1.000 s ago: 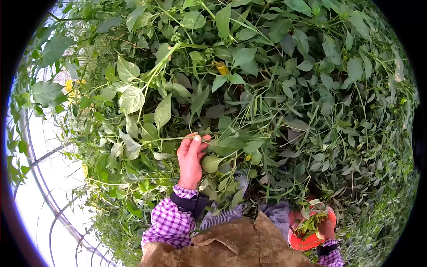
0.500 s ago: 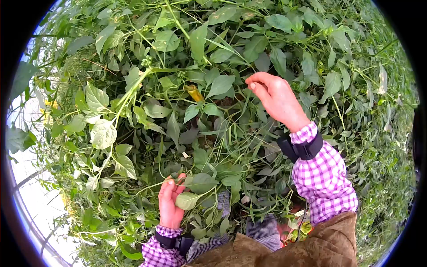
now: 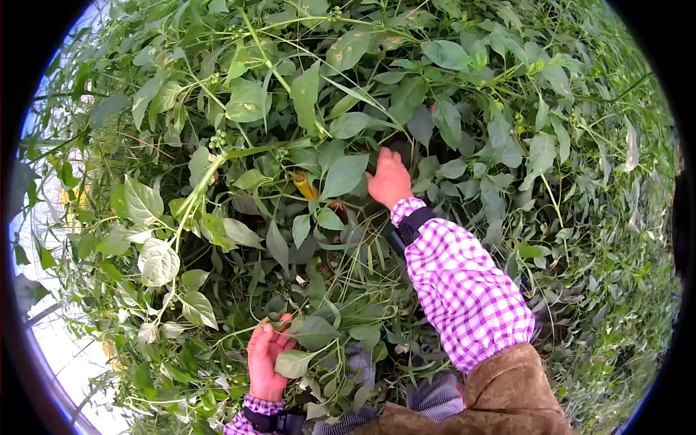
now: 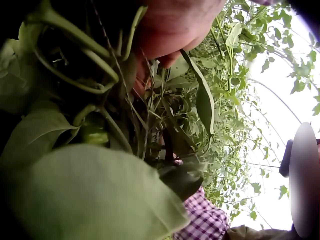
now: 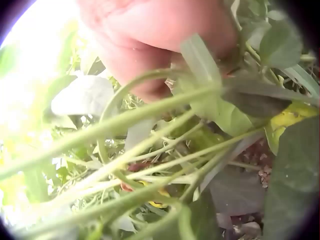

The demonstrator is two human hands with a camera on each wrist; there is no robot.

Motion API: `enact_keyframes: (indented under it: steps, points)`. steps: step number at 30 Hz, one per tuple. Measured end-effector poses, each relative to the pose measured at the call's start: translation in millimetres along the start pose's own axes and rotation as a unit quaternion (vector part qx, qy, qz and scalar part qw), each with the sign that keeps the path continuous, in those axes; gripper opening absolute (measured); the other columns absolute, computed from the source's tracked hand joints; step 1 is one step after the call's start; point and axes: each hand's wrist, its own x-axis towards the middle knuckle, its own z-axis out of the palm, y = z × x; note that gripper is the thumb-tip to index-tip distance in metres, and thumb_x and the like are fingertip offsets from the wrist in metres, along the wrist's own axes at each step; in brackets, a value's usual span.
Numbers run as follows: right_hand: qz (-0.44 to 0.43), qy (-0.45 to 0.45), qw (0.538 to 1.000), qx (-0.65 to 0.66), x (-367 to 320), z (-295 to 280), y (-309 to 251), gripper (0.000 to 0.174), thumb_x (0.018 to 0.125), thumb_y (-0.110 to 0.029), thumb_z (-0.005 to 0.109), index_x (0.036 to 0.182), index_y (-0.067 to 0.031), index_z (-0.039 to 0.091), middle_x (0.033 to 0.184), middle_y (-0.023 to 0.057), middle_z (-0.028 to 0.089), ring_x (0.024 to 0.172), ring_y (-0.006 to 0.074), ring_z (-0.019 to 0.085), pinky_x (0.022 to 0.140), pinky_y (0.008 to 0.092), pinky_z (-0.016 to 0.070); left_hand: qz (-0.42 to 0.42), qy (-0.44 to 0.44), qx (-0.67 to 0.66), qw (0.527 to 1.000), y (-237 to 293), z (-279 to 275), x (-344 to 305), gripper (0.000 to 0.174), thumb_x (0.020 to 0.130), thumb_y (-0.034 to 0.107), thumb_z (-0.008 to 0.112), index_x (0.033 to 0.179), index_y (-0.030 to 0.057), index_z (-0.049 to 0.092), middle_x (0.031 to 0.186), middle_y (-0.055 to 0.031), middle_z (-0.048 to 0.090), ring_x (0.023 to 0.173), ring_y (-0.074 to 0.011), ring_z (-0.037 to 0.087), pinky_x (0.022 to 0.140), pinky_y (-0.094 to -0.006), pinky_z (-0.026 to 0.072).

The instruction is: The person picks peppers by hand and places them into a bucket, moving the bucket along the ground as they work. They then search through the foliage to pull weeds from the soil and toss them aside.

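Stem (image 3: 236, 333) against left fingers (image 3: 284, 321)

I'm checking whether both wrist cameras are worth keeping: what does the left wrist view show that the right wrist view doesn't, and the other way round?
Only the left wrist view: the left hand, a checked sleeve, a bit of brown cloth and a glossy green shape, partly hidden.

Only the right wrist view: the right hand, pebbly soil and a yellow patch; I cannot tell whether it is leaf or fruit.

Both: green leaves, stems and a glaring white background.
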Motion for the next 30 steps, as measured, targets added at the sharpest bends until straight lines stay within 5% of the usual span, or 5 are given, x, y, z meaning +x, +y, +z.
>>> enact_keyframes:
  steps: [5,10,20,25,30]
  points:
    - [-0.177,-0.174,0.965,-0.08,-35.7,16.6,-17.0,0.061,0.075,-0.022,0.064,0.131,-0.0048,0.046,0.144,0.0237,0.028,0.12,0.0342,0.042,0.099,0.0491,0.0305,-0.02,0.008,0.034,0.999,12.0,0.9,2.4,0.016,0.09,0.023,0.061,0.102,0.0125,0.057,0.115,-0.0171,0.063,0.094,-0.0249,0.063,0.077,-0.0371,0.0509]
    - [-0.204,-0.274,0.933,-0.114,-71.2,7.1,-18.6,0.041,0.083,-0.035,0.06,0.118,-0.0121,0.06,0.122,0.0131,0.052,0.115,0.0293,0.044,0.094,0.05,0.0285,-0.055,0.015,0.225,0.973,64.2,8.1,-11.5,0.022,0.092,0.016,0.056,0.107,0.0,0.056,0.1,-0.0176,0.067,0.089,-0.0252,0.065,0.078,-0.0344,0.0526]
    - [-0.236,-0.273,0.922,-0.139,-107.4,2.3,1.0,0.02,0.084,-0.025,0.057,0.09,-0.0131,0.072,0.106,0.0073,0.06,0.105,0.0253,0.051,0.091,0.0493,0.0311,0.319,-0.308,0.669,0.597,107.7,184.5,-0.8,0.024,0.091,0.009,0.053,0.113,0.0004,0.059,0.114,-0.0178,0.06,0.105,-0.0294,0.059,0.09,-0.0347,0.0451]
    - [-0.227,-0.228,0.943,-0.087,-116.8,-3.5,15.2,0.029,0.081,-0.016,0.058,0.11,-0.0159,0.064,0.107,0.0061,0.06,0.108,0.023,0.051,0.09,0.0472,0.0344,0.421,-0.161,0.79,0.416,32.7,162.4,105.8,0.046,0.089,0.027,0.056,0.129,0.0062,0.047,0.124,-0.0171,0.054,0.119,-0.0309,0.048,0.1,-0.0447,0.0346]
    - [-0.234,-0.269,0.932,-0.063,-109.3,-15.0,30.3,0.041,0.085,-0.016,0.056,0.126,-0.0171,0.053,0.119,0.0038,0.057,0.113,0.0246,0.049,0.09,0.0481,0.0351,0.233,-0.146,0.817,0.506,8.0,150.6,112.3,0.045,0.088,0.041,0.057,0.119,0.0082,0.06,0.097,-0.0094,0.067,0.111,-0.0267,0.049,0.092,-0.0445,0.0362]
